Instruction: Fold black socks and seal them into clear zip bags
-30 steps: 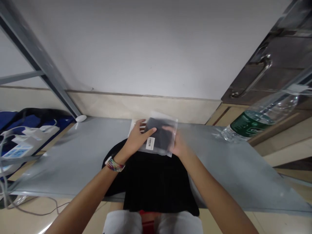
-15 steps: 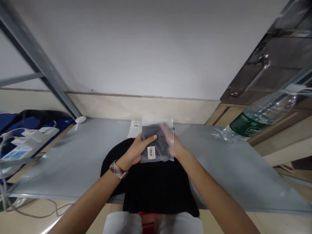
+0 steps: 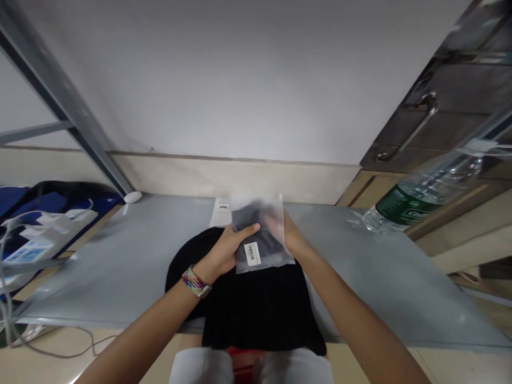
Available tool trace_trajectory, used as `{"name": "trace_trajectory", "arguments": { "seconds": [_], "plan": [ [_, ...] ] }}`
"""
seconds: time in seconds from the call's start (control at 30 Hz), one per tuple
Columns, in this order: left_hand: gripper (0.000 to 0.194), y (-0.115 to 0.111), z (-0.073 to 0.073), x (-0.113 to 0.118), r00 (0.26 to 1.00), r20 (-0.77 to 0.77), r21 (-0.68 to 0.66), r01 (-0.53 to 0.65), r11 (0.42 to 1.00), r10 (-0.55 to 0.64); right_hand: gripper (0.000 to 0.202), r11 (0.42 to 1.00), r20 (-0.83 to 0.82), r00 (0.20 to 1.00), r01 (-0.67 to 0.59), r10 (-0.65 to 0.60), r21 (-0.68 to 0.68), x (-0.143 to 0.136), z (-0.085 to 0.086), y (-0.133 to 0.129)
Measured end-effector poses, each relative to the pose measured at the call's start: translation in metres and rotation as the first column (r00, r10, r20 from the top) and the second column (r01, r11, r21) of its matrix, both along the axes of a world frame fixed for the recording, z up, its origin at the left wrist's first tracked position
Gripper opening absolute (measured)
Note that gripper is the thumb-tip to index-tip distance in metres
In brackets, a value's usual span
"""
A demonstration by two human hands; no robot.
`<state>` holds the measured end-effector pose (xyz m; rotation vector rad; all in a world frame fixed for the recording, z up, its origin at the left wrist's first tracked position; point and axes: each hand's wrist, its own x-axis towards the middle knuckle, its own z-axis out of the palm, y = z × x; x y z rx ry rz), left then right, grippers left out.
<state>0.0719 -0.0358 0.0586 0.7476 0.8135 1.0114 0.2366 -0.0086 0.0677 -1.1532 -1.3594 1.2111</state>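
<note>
My left hand (image 3: 227, 247) grips the left side of a clear plastic bag (image 3: 283, 260), its thumb lying across the front. Inside the bag is a dark flat folded item (image 3: 247, 217), perhaps cloth. A white barcode label (image 3: 252, 254) shows on the bag's lower front. My right hand (image 3: 292, 233) is at the bag's right side. Its fingers show blurred through the frosted plastic and look to be inside the bag, but their grip is unclear. Black cloth (image 3: 260, 306) lies beneath both hands, hanging over the near edge toward the lap.
A grey tabletop (image 3: 120, 261) runs along the wall. Behind the bag lies a white packet with a barcode (image 3: 220, 212). At right is a water bottle with a green label (image 3: 408, 205). White power strips with cables (image 3: 44, 234) are at far left, beside a metal post (image 3: 96, 154).
The bag has tilted, its lower right corner shifting right and its label turning slightly. My right hand's fingers have drawn lower and back toward the bag's right edge.
</note>
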Motion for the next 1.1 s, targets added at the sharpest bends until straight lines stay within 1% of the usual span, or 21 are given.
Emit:
{"name": "trace_trajectory", "arguments": {
  "seconds": [0.1,0.17,0.23,0.3,0.4,0.5,0.57,0.67,0.73,0.8,0.87,0.9,0.97,1.03,1.1],
  "plan": [
    [0.037,-0.001,0.0,0.001,0.999,0.031,-0.024,-0.042,0.999,0.043,0.034,0.992,0.155,0.985,0.059,-0.076,0.109,0.007,0.004,0.0],
    [0.037,0.0,-0.001,-0.001,0.997,0.042,-0.059,-0.069,0.996,0.071,0.034,0.973,0.222,0.963,0.108,-0.153,0.202,0.012,0.008,-0.003],
    [0.037,0.0,0.0,-0.003,0.994,0.046,-0.083,-0.09,0.992,0.094,0.029,0.943,0.237,0.946,0.145,-0.221,0.301,0.017,0.01,-0.006],
    [0.037,-0.001,0.001,-0.005,0.993,0.048,-0.091,-0.102,0.991,0.106,0.024,0.913,0.204,0.944,0.172,-0.26,0.371,0.019,0.011,-0.008],
    [0.037,-0.002,0.005,-0.007,0.996,0.052,-0.099,-0.069,0.993,0.074,0.021,0.898,0.156,0.955,0.17,-0.251,0.405,0.018,0.009,-0.008],
    [0.035,-0.004,0.006,-0.007,0.998,0.056,-0.096,-0.02,0.995,0.026,0.027,0.89,0.198,0.943,0.165,-0.269,0.425,0.014,0.006,-0.004],
    [0.034,-0.004,0.006,-0.006,0.998,0.053,-0.094,-0.01,0.996,0.015,0.031,0.878,0.245,0.917,0.183,-0.315,0.442,0.013,0.004,-0.001],
    [0.033,-0.005,0.003,-0.005,0.998,0.058,-0.109,-0.007,0.994,0.014,0.031,0.869,0.302,0.885,0.194,-0.355,0.455,0.012,0.003,0.0],
    [0.033,-0.005,0.002,-0.005,0.998,0.068,-0.137,-0.007,0.991,0.017,0.031,0.857,0.36,0.842,0.206,-0.401,0.473,0.012,0.004,-0.001],
    [0.032,-0.005,0.002,-0.006,0.996,0.081,-0.174,-0.019,0.984,0.034,0.03,0.841,0.419,0.783,0.23,-0.459,0.49,0.012,0.005,-0.003],
    [0.028,-0.004,0.003,-0.007,0.992,0.102,-0.21,-0.044,0.977,0.067,0.027,0.841,0.442,0.758,0.254,-0.48,0.478,0.012,0.006,-0.003],
    [0.026,-0.003,0.004,-0.007,0.99,0.118,-0.228,-0.055,0.972,0.083,0.027,0.85,0.437,0.767,0.26,-0.47,0.458,0.013,0.006,-0.003],
    [0.022,-0.001,0.005,-0.009,0.983,0.149,-0.269,-0.064,0.961,0.107,0.027,0.88,0.378,0.828,0.258,-0.414,0.399,0.016,0.006,-0.004],
    [0.02,0.002,0.006,-0.012,0.975,0.182,-0.294,-0.066,0.954,0.124,0.026,0.924,0.251,0.915,0.237,-0.316,0.3,0.021,0.007,-0.007],
    [0.021,0.005,0.004,-0.014,0.966,0.214,-0.276,-0.085,0.957,0.148,0.03,0.974,0.106,0.978,0.16,-0.178,0.16,0.025,0.009,-0.015]
  ]
}}
